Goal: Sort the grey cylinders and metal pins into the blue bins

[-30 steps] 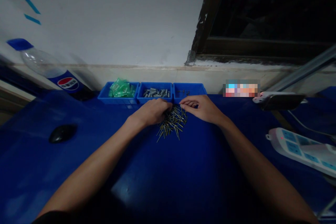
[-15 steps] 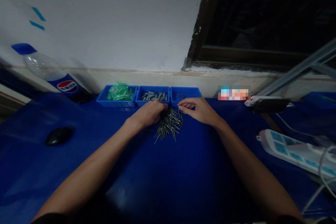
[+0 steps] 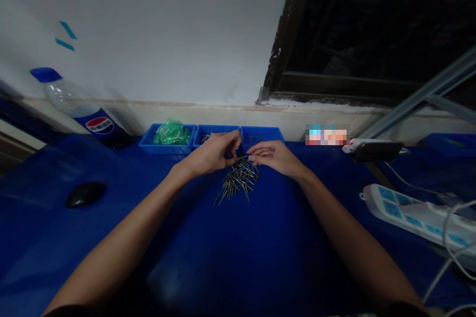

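Above the far end of a pile of thin metal pins (image 3: 238, 181), my two hands are close together. My left hand (image 3: 219, 152) is closed in a pinch at one end of a thin pin (image 3: 243, 157). The thumb and fingertips of my right hand (image 3: 273, 157) are pressed together at the pin's other end. Behind my left hand is a blue bin (image 3: 201, 130) with small metal parts, partly hidden. The blue bin (image 3: 275, 133) behind my right hand holds a few small pieces.
On the left stand a blue bin (image 3: 148, 148) with green bags, a bottle (image 3: 98, 121) and a black mouse (image 3: 85, 194). To the right are a phone (image 3: 377, 151) and a white power strip (image 3: 394, 208) with cables. A wall rises behind the bins.
My left hand has lifted slightly from the pile and now covers more of the middle bin. A pin now shows between both hands. The whole view has shifted slightly.
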A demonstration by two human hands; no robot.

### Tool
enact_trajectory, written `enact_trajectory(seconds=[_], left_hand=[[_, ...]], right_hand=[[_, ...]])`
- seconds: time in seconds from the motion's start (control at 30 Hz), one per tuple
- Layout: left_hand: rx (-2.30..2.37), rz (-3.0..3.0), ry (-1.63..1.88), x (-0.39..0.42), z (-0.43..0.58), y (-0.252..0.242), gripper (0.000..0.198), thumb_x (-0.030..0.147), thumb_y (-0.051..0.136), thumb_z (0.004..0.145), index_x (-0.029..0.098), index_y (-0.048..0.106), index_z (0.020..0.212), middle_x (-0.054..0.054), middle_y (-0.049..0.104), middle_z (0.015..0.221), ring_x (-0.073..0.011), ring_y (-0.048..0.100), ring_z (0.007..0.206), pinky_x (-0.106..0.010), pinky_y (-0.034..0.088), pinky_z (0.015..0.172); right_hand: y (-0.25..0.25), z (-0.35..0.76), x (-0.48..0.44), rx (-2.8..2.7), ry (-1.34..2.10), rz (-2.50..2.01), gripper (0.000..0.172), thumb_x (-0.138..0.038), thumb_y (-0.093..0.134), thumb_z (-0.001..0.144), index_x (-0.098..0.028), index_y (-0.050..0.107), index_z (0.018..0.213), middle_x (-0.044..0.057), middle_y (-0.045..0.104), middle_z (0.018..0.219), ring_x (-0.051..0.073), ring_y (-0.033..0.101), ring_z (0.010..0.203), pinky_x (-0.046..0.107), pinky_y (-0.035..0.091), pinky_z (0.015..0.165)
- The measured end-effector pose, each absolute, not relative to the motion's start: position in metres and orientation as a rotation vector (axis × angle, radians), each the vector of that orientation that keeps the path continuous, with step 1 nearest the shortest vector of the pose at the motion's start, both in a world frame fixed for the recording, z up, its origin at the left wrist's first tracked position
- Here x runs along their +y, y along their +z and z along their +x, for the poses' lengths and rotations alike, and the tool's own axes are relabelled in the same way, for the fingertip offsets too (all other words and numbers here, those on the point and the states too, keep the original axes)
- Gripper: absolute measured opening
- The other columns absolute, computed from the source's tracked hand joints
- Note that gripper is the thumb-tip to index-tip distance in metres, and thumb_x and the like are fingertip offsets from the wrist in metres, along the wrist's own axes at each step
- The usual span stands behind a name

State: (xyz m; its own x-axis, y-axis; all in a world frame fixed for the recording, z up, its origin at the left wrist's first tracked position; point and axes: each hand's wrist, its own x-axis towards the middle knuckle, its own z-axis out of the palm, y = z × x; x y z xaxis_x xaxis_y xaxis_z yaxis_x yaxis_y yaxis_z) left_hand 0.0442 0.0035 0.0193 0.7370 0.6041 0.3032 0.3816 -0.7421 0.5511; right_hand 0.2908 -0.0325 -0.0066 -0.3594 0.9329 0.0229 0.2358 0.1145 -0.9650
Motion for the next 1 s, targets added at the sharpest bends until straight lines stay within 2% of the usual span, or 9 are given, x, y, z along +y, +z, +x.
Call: enact_trajectory(seconds=[0.13, 0.57, 0.83, 0.93, 1.0], left_hand=[[0.738, 2.44, 0.657, 0.002, 0.046, 0.021, 0.018, 0.013, 0.062, 0.08, 0.02, 0.052, 0.093, 0.002, 0.062, 0.082, -0.0114, 0.062, 0.072, -0.025, 0.047, 0.066], [0.738, 2.357, 0.648, -0.001, 0.048, 0.022, 0.016, 0.015, 0.065, 0.079, 0.019, 0.052, 0.089, -0.001, 0.066, 0.085, -0.0124, 0.066, 0.072, -0.024, 0.048, 0.064], [0.746, 2.366, 0.633, -0.002, 0.049, 0.023, 0.015, 0.017, 0.064, 0.081, 0.019, 0.052, 0.09, -0.001, 0.066, 0.086, -0.0134, 0.065, 0.073, -0.026, 0.047, 0.066], [0.831, 2.467, 0.52, 0.0, 0.043, 0.029, 0.016, 0.017, 0.066, 0.081, 0.018, 0.056, 0.094, -0.002, 0.066, 0.087, -0.0142, 0.063, 0.074, -0.028, 0.045, 0.069], [0.906, 2.536, 0.294, 0.001, 0.036, 0.034, 0.019, 0.015, 0.069, 0.079, 0.018, 0.058, 0.095, -0.001, 0.065, 0.083, -0.0138, 0.06, 0.071, -0.028, 0.043, 0.067]], right_hand=[[-0.007, 0.287, -0.033, -1.643, 1.3, -1.141, 0.014, -0.031, 0.081, 0.077, -0.024, 0.081, 0.09, 0.004, 0.079, 0.078, 0.023, 0.076, 0.077, 0.042, 0.061, 0.08], [-0.012, 0.283, -0.035, -1.602, 1.284, -1.155, 0.017, -0.035, 0.084, 0.076, -0.024, 0.081, 0.089, 0.004, 0.079, 0.078, 0.023, 0.076, 0.078, 0.043, 0.061, 0.083], [-0.012, 0.281, -0.036, -1.601, 1.287, -1.132, 0.012, -0.03, 0.083, 0.076, -0.025, 0.081, 0.087, 0.003, 0.079, 0.075, 0.022, 0.076, 0.075, 0.042, 0.061, 0.08], [-0.011, 0.283, -0.034, -1.564, 1.187, -1.17, 0.012, -0.031, 0.083, 0.075, -0.025, 0.08, 0.085, 0.004, 0.079, 0.078, 0.023, 0.077, 0.076, 0.043, 0.062, 0.079], [-0.011, 0.287, -0.031, -1.505, 1.091, -1.205, 0.013, -0.031, 0.083, 0.075, -0.024, 0.079, 0.085, 0.005, 0.08, 0.082, 0.024, 0.078, 0.077, 0.043, 0.063, 0.08]])
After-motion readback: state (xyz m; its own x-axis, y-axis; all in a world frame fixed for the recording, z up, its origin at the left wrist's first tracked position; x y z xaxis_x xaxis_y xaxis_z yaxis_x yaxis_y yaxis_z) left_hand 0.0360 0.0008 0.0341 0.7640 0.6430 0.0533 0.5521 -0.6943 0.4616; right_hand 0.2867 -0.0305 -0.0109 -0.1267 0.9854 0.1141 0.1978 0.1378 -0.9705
